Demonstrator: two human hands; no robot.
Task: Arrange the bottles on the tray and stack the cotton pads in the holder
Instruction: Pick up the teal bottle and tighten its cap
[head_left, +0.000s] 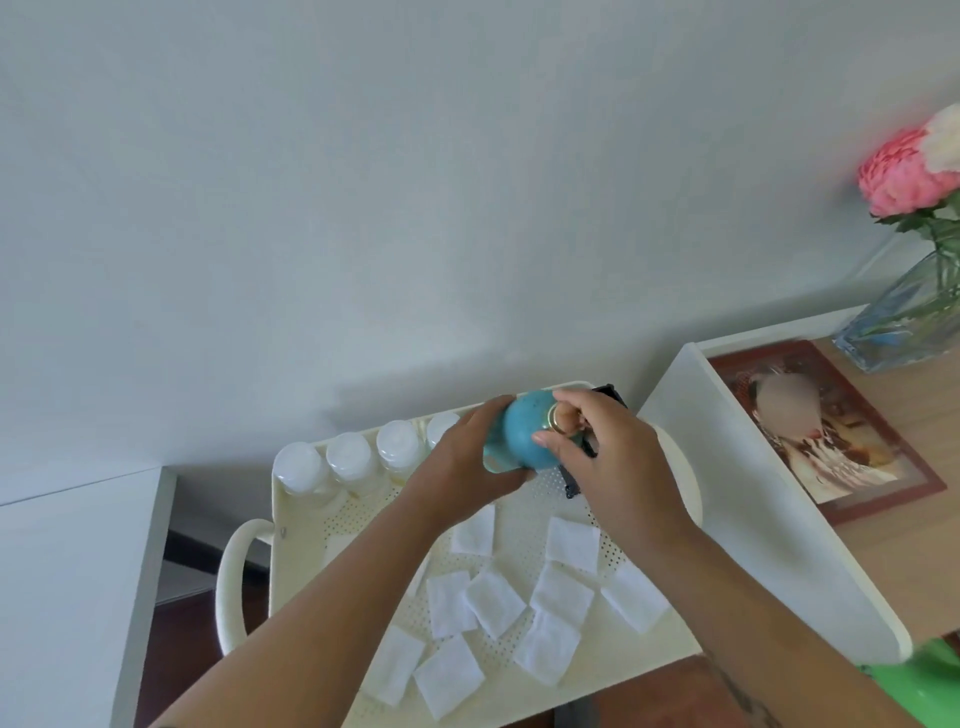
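A round teal bottle (524, 434) with a gold neck hangs over the back of the cream perforated tray (306, 540). My left hand (462, 462) grips its left side and base. My right hand (597, 452) pinches its gold top from the right. Several clear white-capped bottles (350, 460) stand in a row along the tray's back edge. Several square white cotton pads (493, 603) lie scattered on the tray's front half. A black holder (608, 392) shows partly behind my right hand; most of it is hidden.
A white shelf wall (737, 488) rises right of the tray, with a framed picture (831, 431) and a glass vase of pink flowers (909, 322) on the wooden top beyond. A white cabinet (67, 597) stands at left. The tray has looped handles (231, 587).
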